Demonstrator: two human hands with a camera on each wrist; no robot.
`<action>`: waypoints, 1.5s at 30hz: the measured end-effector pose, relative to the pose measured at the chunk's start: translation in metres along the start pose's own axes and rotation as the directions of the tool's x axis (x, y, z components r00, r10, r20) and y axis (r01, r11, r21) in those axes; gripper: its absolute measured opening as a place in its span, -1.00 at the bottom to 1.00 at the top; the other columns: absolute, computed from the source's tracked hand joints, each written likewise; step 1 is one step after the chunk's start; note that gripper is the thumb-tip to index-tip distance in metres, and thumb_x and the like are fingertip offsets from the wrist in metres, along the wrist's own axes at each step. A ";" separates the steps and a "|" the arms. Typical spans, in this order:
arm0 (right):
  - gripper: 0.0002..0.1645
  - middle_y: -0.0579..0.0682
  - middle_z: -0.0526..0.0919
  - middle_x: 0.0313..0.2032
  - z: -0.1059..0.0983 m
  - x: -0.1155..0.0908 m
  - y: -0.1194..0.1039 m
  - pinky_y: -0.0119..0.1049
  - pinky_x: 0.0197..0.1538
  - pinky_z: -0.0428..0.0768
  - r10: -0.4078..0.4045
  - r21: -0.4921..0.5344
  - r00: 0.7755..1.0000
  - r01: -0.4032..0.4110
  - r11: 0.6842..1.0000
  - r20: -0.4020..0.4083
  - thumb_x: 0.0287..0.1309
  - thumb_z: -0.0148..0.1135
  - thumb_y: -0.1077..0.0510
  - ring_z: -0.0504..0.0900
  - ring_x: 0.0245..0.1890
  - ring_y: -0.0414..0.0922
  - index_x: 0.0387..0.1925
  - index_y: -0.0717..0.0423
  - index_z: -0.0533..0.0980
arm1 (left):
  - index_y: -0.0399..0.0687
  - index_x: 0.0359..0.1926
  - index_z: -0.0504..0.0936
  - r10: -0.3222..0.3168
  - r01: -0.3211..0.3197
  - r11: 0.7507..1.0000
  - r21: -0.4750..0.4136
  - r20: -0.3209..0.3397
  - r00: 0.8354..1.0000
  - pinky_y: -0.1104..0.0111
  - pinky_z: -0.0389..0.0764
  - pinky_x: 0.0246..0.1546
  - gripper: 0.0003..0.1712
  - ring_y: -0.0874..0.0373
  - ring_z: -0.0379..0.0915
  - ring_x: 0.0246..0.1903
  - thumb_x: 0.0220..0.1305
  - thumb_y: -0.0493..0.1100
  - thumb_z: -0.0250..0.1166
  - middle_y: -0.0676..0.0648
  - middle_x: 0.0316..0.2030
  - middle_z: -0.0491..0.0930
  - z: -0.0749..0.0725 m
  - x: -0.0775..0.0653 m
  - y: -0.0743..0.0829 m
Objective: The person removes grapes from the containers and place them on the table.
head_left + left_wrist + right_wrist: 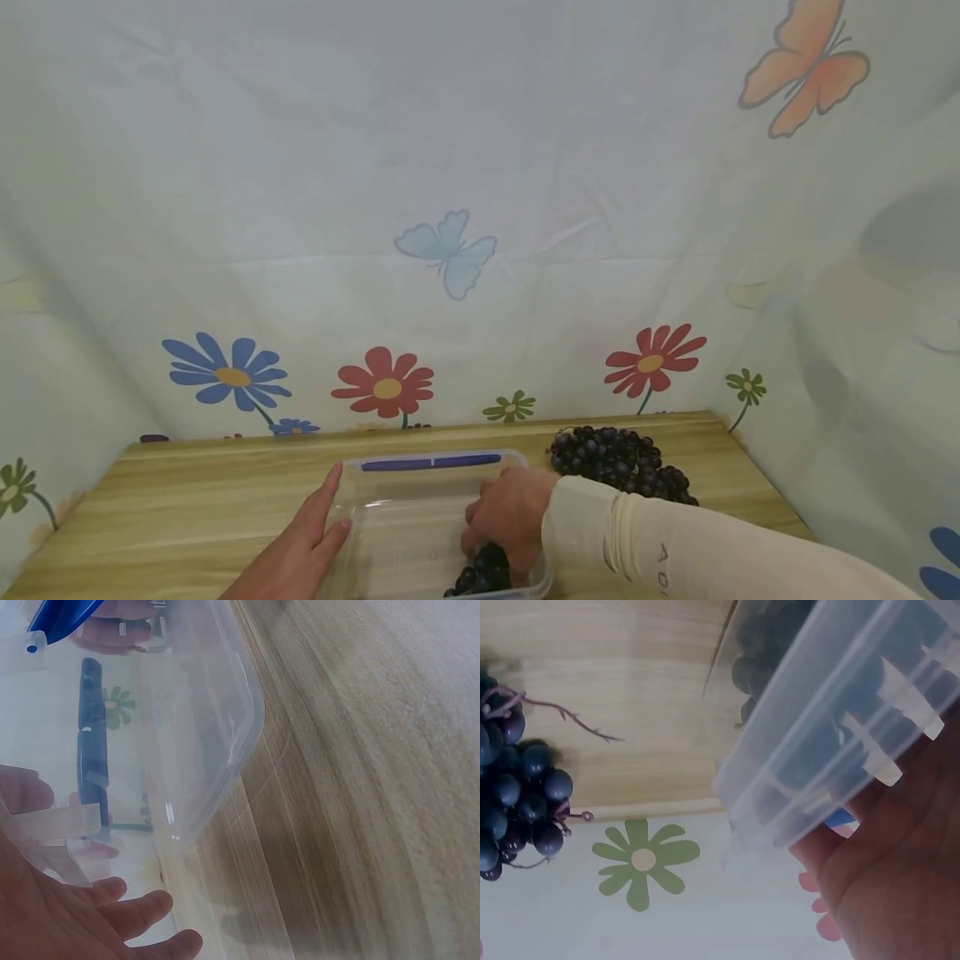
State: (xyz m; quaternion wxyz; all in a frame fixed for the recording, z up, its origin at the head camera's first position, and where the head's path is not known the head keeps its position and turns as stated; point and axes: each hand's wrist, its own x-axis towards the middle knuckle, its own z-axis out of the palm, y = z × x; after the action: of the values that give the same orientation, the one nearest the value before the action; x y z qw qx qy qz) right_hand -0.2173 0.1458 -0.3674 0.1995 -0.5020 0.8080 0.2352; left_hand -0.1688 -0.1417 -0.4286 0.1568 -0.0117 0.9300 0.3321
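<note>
A clear plastic box (pixel 405 533) with blue clasps (pixel 431 462) stands on the wooden table, its top uncovered. Inside its front right corner lies a small bunch of dark grapes (pixel 483 573), also visible blurred through the wall in the right wrist view. My right hand (pixel 510 510) reaches over the right rim, its curled fingers at the grapes; the fingertips' contact is partly hidden. At the left side my left hand (pixel 296 550) rests against the box with fingers extended. The left wrist view shows those fingers (pixel 142 915) straight beside the wall.
A larger pile of dark grapes (pixel 618 458) lies on the table right of the box, partly behind my right sleeve (pixel 675 542). White cloth (pixel 300 208) printed with flowers and butterflies closes in the table's back and sides.
</note>
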 end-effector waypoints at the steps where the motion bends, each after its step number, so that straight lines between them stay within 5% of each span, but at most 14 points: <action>1: -0.24 -0.52 0.61 0.09 0.000 0.001 0.000 -0.41 -0.02 0.52 0.001 0.007 1.000 -0.001 1.000 0.009 -0.01 0.60 -0.31 0.50 -0.06 -0.38 0.27 -0.65 0.50 | 0.08 0.70 -0.34 -0.001 0.001 1.000 0.000 0.000 1.000 -0.38 0.06 0.51 0.07 -0.44 -0.11 0.59 0.52 0.43 -0.04 -0.37 0.65 -0.11 0.000 0.000 0.000; 14: -0.48 -0.53 0.68 -0.23 0.007 0.007 -0.009 -0.47 -0.33 0.46 -0.003 -0.007 1.000 0.003 1.000 -0.030 -0.09 0.69 -0.17 0.47 -0.24 -0.39 -0.04 -0.57 0.67 | 0.10 0.70 -0.33 -0.014 0.014 1.000 0.004 -0.003 1.000 -0.38 0.06 0.51 0.04 -0.43 -0.12 0.60 0.54 0.39 -0.01 -0.35 0.66 -0.13 0.000 0.000 0.001; 24: -0.45 -0.49 0.62 -0.09 0.012 0.008 -0.009 -0.32 -0.13 0.52 -0.061 -0.040 0.998 0.060 0.997 -0.022 0.04 0.61 -0.13 0.47 -0.16 -0.37 0.08 -0.59 0.62 | 0.09 0.70 -0.34 -0.009 0.009 1.000 0.003 -0.005 1.000 -0.38 0.05 0.51 0.05 -0.44 -0.11 0.59 0.53 0.42 -0.04 -0.36 0.65 -0.13 0.000 -0.002 0.000; 37: -0.60 -0.52 0.61 -0.30 0.015 0.010 -0.011 -0.38 -0.30 0.43 -0.047 0.003 0.999 0.047 0.999 -0.027 0.03 0.62 -0.07 0.41 -0.25 -0.40 -0.10 -0.56 0.68 | 0.15 0.70 -0.33 -0.027 0.027 0.999 -0.022 0.001 1.000 -0.38 0.03 0.51 0.04 -0.44 -0.12 0.60 0.53 0.41 -0.01 -0.33 0.66 -0.12 0.002 -0.002 0.002; 45: -0.55 -0.51 0.62 -0.10 0.015 0.012 -0.007 -0.55 -0.19 0.47 -0.100 0.058 0.995 0.099 0.993 0.014 0.12 0.55 -0.06 0.45 -0.14 -0.42 0.04 -0.50 0.66 | 0.11 0.70 -0.32 0.001 -0.001 1.000 -0.008 -0.010 1.000 -0.38 0.06 0.51 0.01 -0.43 -0.11 0.60 0.56 0.35 -0.02 -0.35 0.65 -0.10 0.001 -0.001 0.001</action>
State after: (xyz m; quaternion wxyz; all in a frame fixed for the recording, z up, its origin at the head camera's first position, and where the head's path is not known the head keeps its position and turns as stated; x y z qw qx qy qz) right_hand -0.2144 0.1429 -0.3879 0.2324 -0.5339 0.7865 0.2059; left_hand -0.1679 -0.1404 -0.4289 0.1519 -0.0136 0.9295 0.3359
